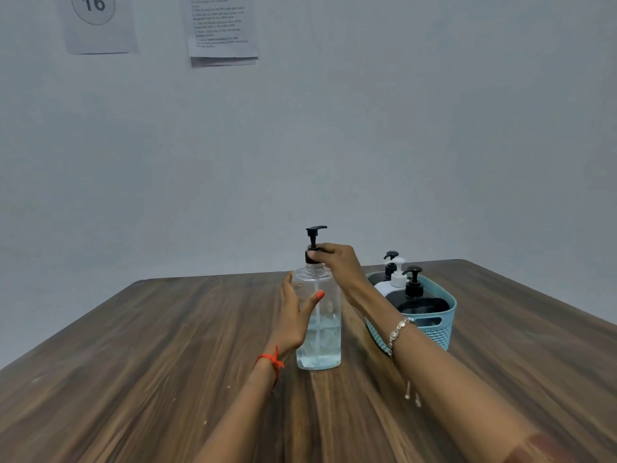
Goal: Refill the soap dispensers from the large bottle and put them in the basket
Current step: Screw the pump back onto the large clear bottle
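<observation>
left hand (292, 324): orange nail polish (320, 294), red thread band (271, 360) | right wrist: silver link bracelet (399, 330)

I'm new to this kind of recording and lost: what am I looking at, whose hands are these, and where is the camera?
No machine here: a person works with bare hands, and the one picture comes from a camera worn on their head, looking forward and down. The left hand grips a clear bottle, partly filled, standing on a wooden table. The right hand pinches the collar of its black pump. Right of it, a blue basket holds a white dispenser and two black dispensers. On the wall hang printed sheets.
</observation>
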### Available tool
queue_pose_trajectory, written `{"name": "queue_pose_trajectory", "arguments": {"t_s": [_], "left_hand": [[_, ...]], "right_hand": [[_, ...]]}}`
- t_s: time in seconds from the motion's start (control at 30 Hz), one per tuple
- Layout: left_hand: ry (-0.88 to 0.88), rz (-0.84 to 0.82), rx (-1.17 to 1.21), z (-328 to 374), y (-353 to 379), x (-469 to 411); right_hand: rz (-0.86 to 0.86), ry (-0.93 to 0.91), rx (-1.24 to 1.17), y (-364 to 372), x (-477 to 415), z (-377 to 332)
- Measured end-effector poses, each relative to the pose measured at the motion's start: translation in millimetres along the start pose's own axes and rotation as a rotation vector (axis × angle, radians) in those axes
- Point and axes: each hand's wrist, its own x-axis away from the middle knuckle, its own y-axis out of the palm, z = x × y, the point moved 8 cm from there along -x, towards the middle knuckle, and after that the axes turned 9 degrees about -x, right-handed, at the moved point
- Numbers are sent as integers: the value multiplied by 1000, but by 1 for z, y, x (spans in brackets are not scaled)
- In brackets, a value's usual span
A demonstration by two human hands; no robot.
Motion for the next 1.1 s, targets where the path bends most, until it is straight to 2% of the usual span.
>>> {"name": "queue_pose_trajectory", "arguments": {"t_s": [0.1, 0.2, 0.27, 0.43, 0.53, 0.67, 0.77, 0.93, 1.0, 1.1], "left_hand": [[-5, 1, 6, 1, 1, 0], [-4, -3, 7, 2, 0, 0], [-13, -6, 1, 1, 0, 0], [-17, 0, -1, 4, 0, 2], [-30, -10, 5, 3, 1, 4], [-50, -1, -3, -2, 0, 3], [-44, -11, 6, -1, 0, 3], [-30, 33, 2, 4, -3, 2], [-13, 46, -16, 5, -3, 1], [-11, 47, -30, 5, -3, 2]], "right_hand": [[36, -4, -15, -4, 1, 2], [81, -23, 75, -2, 2, 3], [46, -13, 113, 2, 2, 2], [-57, 47, 11, 3, 0, -1], [10, 35, 10, -1, 1, -1], [151, -34, 143, 0, 5, -2], [63, -15, 150, 8, 3, 2], [-29, 67, 2, 7, 0, 1], [-26, 47, -8, 2, 0, 0], [66, 8, 62, 0, 0, 1]]}}
